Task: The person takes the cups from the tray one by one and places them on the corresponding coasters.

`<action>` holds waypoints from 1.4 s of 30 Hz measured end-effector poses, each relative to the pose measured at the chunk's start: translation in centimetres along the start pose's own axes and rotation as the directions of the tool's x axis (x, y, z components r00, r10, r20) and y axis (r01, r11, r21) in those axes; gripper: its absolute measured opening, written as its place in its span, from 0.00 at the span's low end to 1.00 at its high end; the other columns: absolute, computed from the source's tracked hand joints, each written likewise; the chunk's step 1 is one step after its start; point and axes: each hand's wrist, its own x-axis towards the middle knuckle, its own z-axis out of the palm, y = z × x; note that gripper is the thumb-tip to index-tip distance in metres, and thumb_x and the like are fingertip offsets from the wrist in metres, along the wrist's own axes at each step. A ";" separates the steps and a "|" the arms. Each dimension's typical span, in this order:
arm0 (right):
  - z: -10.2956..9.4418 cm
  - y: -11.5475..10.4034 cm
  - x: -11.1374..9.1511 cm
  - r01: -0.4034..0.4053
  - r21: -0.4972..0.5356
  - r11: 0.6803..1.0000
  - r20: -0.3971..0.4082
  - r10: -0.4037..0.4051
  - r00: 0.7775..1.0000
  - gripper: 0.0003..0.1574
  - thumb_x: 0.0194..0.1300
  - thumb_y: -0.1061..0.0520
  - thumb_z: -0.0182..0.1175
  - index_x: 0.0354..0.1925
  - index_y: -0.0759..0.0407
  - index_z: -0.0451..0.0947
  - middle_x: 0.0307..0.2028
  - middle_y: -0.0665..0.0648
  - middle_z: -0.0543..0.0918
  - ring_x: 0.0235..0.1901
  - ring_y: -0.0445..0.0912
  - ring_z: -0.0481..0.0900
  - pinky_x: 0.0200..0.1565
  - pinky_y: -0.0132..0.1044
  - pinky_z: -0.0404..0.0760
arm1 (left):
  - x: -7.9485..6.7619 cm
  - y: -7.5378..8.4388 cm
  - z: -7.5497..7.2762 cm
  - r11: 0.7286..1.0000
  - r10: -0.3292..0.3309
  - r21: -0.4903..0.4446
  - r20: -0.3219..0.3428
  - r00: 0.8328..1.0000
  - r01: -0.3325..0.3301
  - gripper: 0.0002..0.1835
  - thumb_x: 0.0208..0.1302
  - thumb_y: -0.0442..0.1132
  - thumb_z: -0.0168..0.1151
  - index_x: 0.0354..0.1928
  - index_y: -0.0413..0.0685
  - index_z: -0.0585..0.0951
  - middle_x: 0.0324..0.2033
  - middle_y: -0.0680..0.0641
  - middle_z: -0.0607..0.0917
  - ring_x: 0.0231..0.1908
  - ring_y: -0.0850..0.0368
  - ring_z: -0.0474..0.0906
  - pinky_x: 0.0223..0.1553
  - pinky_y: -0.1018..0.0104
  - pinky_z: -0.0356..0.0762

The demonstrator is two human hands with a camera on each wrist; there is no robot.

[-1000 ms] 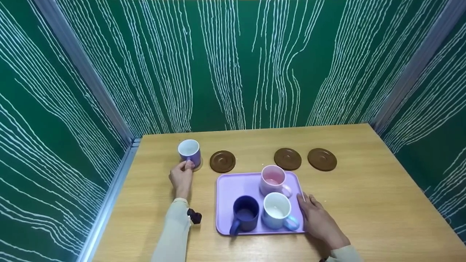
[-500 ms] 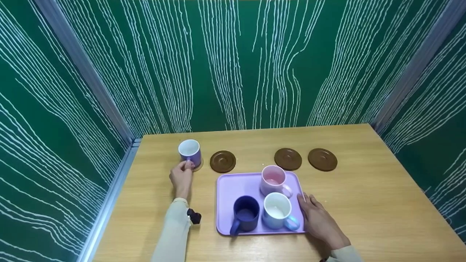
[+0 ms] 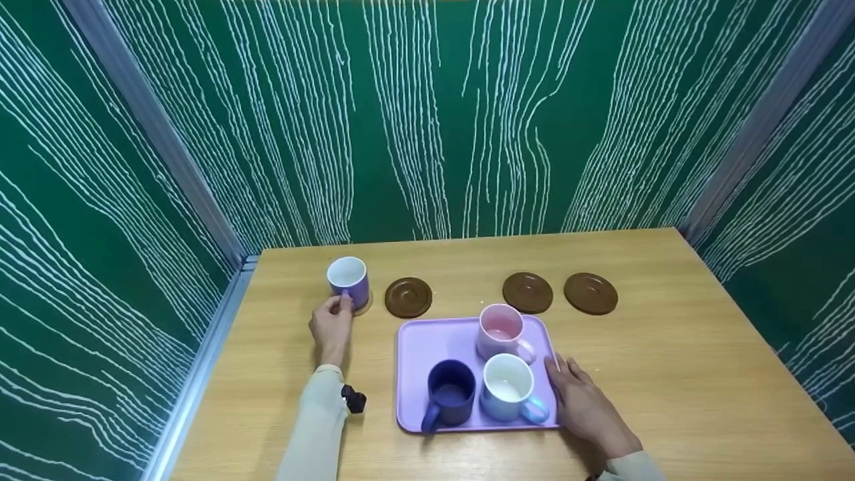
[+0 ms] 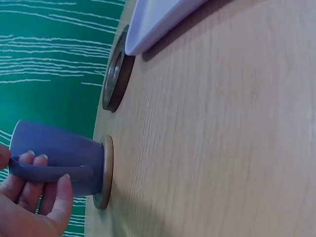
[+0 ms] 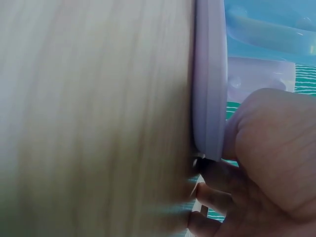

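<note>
1. Head view: the left hand (image 3: 332,325), left of centre, has its fingers on the handle of the purple mug (image 3: 348,278), which stands upright on a coaster (image 3: 364,306) at the left end of a row. Three bare brown coasters (image 3: 408,297) follow it to the right across the wooden table (image 3: 668,374). The mug's handle points toward the lower edge of the frame, its mouth up. The right hand (image 3: 583,404) lies with fingers extended against the right rim of the lilac tray (image 3: 417,347), lower centre, which carries a pink mug (image 3: 501,331), a navy mug (image 3: 451,391) and a pale blue mug (image 3: 507,394).

2. Left wrist view: here the table runs vertically, so the purple mug (image 4: 59,157) appears sideways at lower left, its base flat on the coaster (image 4: 105,172). Its long axis is square to the table. The left hand (image 4: 29,202) curls thumb and fingers round the handle. I judge this the end of setting the first mug down; the next move calls for letting go without tipping it, then fetching a mug from the tray.

3. Right wrist view: the right hand (image 5: 261,163), at lower right, presses its fingers on the tray (image 5: 210,79) edge, steadying it.
</note>
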 end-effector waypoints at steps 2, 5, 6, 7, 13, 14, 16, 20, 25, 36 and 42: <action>0.0 0.0 -0.1 -0.002 0.006 1.000 0.001 0.002 1.000 0.36 0.76 0.59 0.55 0.76 0.66 0.61 0.75 0.72 0.64 0.73 0.74 0.58 0.68 0.70 0.64 | -0.1 0.0 -0.3 1.000 -0.007 0.001 -0.002 1.000 0.007 0.15 0.71 0.49 0.65 0.40 0.45 0.89 0.36 0.44 0.89 0.43 0.46 0.83 0.52 0.52 0.76; 0.0 0.1 -0.2 -0.007 0.007 1.000 0.007 0.007 1.000 0.36 0.76 0.58 0.55 0.77 0.66 0.61 0.75 0.72 0.63 0.74 0.74 0.58 0.68 0.72 0.64 | -0.4 0.3 -0.9 1.000 -0.014 -0.011 -0.017 1.000 0.014 0.16 0.69 0.50 0.65 0.43 0.44 0.88 0.40 0.43 0.90 0.46 0.46 0.84 0.54 0.52 0.76; 0.0 0.1 -0.2 -0.003 0.004 1.000 0.003 0.003 1.000 0.35 0.76 0.59 0.54 0.76 0.66 0.61 0.75 0.72 0.64 0.74 0.74 0.58 0.67 0.72 0.64 | -0.5 0.5 -1.2 1.000 -0.007 -0.010 -0.029 1.000 0.007 0.16 0.69 0.50 0.65 0.44 0.43 0.88 0.42 0.42 0.90 0.47 0.45 0.84 0.55 0.51 0.77; 0.0 0.1 -0.2 -0.002 0.001 1.000 0.000 0.002 1.000 0.35 0.77 0.58 0.54 0.76 0.66 0.61 0.75 0.72 0.64 0.73 0.74 0.58 0.67 0.72 0.64 | -0.6 0.7 -1.5 1.000 0.003 -0.006 -0.044 0.999 -0.003 0.17 0.68 0.49 0.65 0.45 0.43 0.87 0.43 0.42 0.90 0.48 0.45 0.84 0.56 0.51 0.77; -0.2 0.4 -0.3 0.010 -0.024 1.000 -0.013 -0.010 1.000 0.34 0.77 0.59 0.54 0.76 0.68 0.62 0.74 0.74 0.64 0.72 0.75 0.60 0.66 0.71 0.66 | -2.4 3.0 -3.5 0.996 0.069 -0.056 -0.090 0.994 -0.074 0.17 0.66 0.44 0.61 0.52 0.42 0.83 0.45 0.41 0.88 0.51 0.46 0.82 0.58 0.51 0.75; -0.2 0.4 -0.3 0.007 -0.027 1.000 -0.007 -0.007 1.000 0.34 0.77 0.59 0.53 0.76 0.68 0.62 0.74 0.74 0.64 0.72 0.75 0.60 0.67 0.71 0.66 | -2.9 3.5 -3.7 0.994 0.076 -0.077 -0.084 0.994 -0.082 0.17 0.67 0.43 0.61 0.52 0.42 0.82 0.45 0.42 0.87 0.51 0.46 0.82 0.59 0.51 0.75; -0.3 0.5 -0.1 -0.002 -0.030 1.000 0.004 0.002 1.000 0.34 0.77 0.59 0.53 0.76 0.67 0.61 0.74 0.73 0.63 0.73 0.75 0.59 0.67 0.71 0.65 | -4.0 4.4 -4.0 0.990 0.090 -0.108 -0.058 0.994 -0.096 0.16 0.68 0.42 0.61 0.53 0.43 0.82 0.45 0.42 0.87 0.51 0.46 0.82 0.58 0.51 0.74; -0.3 0.6 0.3 -0.017 -0.038 0.999 0.035 0.018 0.999 0.35 0.78 0.58 0.50 0.77 0.67 0.59 0.76 0.73 0.61 0.74 0.75 0.56 0.68 0.72 0.63 | -6.6 5.8 -4.1 0.981 0.113 -0.159 0.011 0.993 -0.110 0.14 0.69 0.41 0.63 0.53 0.43 0.83 0.43 0.43 0.87 0.48 0.48 0.82 0.56 0.51 0.75; -0.5 0.5 0.7 -0.019 -0.025 1.000 0.050 0.020 0.999 0.35 0.78 0.59 0.49 0.78 0.67 0.58 0.76 0.73 0.61 0.75 0.75 0.54 0.69 0.71 0.61 | -9.6 6.3 -3.8 0.973 0.150 -0.193 0.122 0.981 -0.125 0.12 0.69 0.38 0.65 0.52 0.45 0.84 0.43 0.44 0.89 0.47 0.50 0.84 0.57 0.52 0.78; -0.2 0.3 0.6 -0.047 0.005 0.999 0.079 0.046 0.996 0.37 0.78 0.58 0.50 0.79 0.66 0.56 0.77 0.72 0.57 0.75 0.75 0.52 0.69 0.72 0.59 | -14.6 4.6 -4.0 0.967 0.221 -0.207 0.401 0.889 -0.148 0.17 0.67 0.35 0.65 0.57 0.40 0.81 0.44 0.43 0.89 0.46 0.51 0.85 0.56 0.51 0.81; 0.0 0.0 0.2 -0.015 0.011 1.000 0.059 0.015 0.998 0.35 0.78 0.58 0.49 0.77 0.68 0.58 0.76 0.74 0.60 0.74 0.76 0.55 0.68 0.73 0.61 | -16.8 3.6 -4.3 0.969 0.236 -0.182 0.511 0.826 -0.165 0.17 0.68 0.39 0.67 0.57 0.44 0.81 0.45 0.45 0.88 0.46 0.53 0.85 0.55 0.56 0.81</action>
